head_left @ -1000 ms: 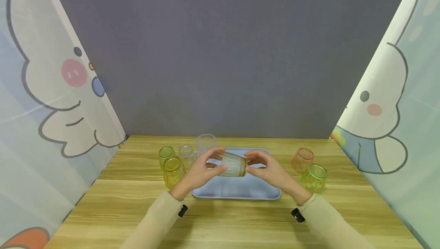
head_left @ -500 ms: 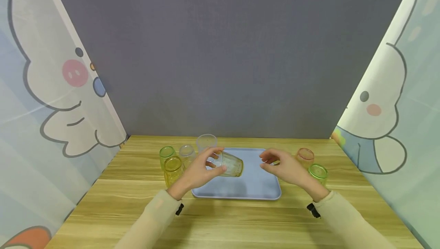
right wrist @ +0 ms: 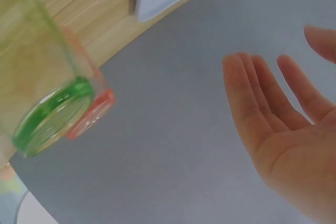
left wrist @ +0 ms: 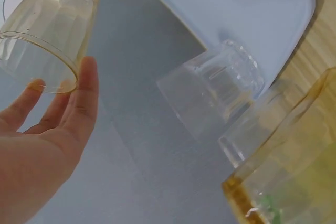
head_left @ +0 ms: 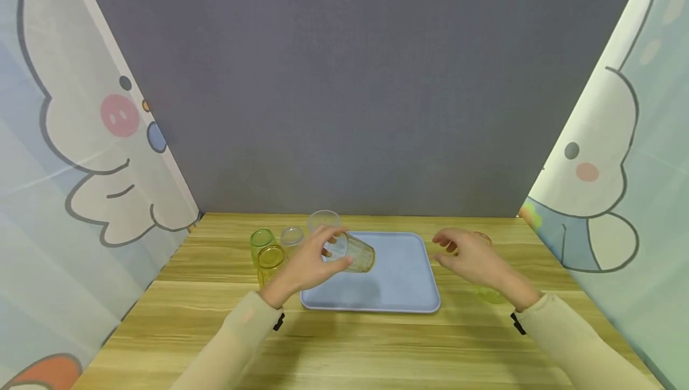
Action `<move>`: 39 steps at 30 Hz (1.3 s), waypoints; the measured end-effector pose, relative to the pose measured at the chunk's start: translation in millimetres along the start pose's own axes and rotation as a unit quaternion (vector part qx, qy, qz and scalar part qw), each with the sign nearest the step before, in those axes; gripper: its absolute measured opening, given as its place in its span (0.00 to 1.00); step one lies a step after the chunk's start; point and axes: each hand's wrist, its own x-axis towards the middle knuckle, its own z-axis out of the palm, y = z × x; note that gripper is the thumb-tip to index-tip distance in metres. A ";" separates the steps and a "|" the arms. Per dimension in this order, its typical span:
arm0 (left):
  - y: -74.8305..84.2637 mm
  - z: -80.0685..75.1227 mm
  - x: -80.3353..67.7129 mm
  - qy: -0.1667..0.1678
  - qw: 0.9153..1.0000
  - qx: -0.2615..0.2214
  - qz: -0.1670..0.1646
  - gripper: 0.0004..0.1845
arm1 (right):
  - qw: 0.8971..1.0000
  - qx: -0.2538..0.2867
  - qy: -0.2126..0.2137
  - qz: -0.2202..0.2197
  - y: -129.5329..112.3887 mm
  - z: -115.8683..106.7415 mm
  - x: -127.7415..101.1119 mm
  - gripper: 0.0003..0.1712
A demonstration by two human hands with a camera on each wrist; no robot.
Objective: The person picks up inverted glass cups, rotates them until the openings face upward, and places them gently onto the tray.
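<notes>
My left hand (head_left: pixel 308 265) grips a pale yellow, see-through drinking glass (head_left: pixel 360 253) near its rim. The glass lies tilted on its side in the air above a light blue tray (head_left: pixel 406 297), base pointing right. In the left wrist view, fingers and thumb pinch the rim end of this glass (left wrist: pixel 52 19). My right hand (head_left: pixel 473 260) hovers right of the tray, its fingers loosely bent and nothing in them. Behind it, a red glass (head_left: pixel 482 236) and a green glass (head_left: pixel 490 295) are mostly hidden; the right wrist view shows the green glass (right wrist: pixel 37 61) more fully.
Left of the tray stand a green glass (head_left: pixel 262 243), a deeper yellow glass (head_left: pixel 271 256) and a clear glass (head_left: pixel 292 236). A larger clear glass (head_left: pixel 323 219) stands by the tray's back left corner. A grey panel (head_left: pixel 344 109) rises behind the wooden table (head_left: pixel 377 348).
My right hand has let go of the pale yellow glass's base end and moved right, in front of the red and green glasses. The left hand has shifted slightly left with the glass.
</notes>
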 end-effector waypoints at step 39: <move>-10.8 -10.7 -3.9 0.005 0.985 0.162 -0.066 0.33 | 0.994 -0.079 -0.066 0.026 52.6 -20.7 -32.3 0.25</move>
